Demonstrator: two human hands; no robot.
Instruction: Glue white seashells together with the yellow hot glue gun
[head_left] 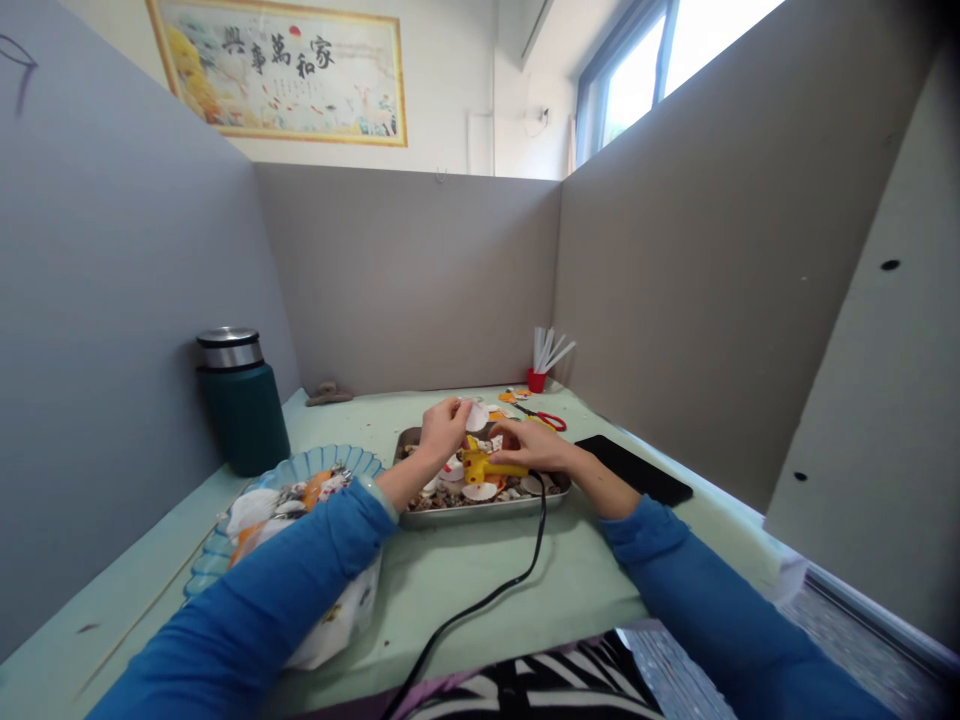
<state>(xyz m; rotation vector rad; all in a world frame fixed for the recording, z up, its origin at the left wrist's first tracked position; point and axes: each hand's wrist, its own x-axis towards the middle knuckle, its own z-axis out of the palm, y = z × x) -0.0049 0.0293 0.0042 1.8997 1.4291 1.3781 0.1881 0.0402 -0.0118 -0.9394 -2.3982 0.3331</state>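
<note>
My left hand [445, 426] is closed, pinching a thin whitish shell [477, 415] by its edge above the far side of a metal tray [480, 516]. Just right of it, my right hand [534, 444] curls over a yellow glue gun [474, 466], thumb along its handle; how far the fingers wrap round is partly hidden. From the handle's end a black cord [501, 592] runs toward my lap. Inside the tray, under the gun, lie white shells [480, 491] and many small brownish shells or pebbles.
Left, a clear blue scalloped plate [361, 458] holds shells, partly behind my sleeve. A green bottle [241, 415] stands behind it. Red-handled scissors [551, 420], a red cup [536, 381] of white sticks and a black flat object [637, 470] lie rightward. Grey partitions [420, 280] enclose the table.
</note>
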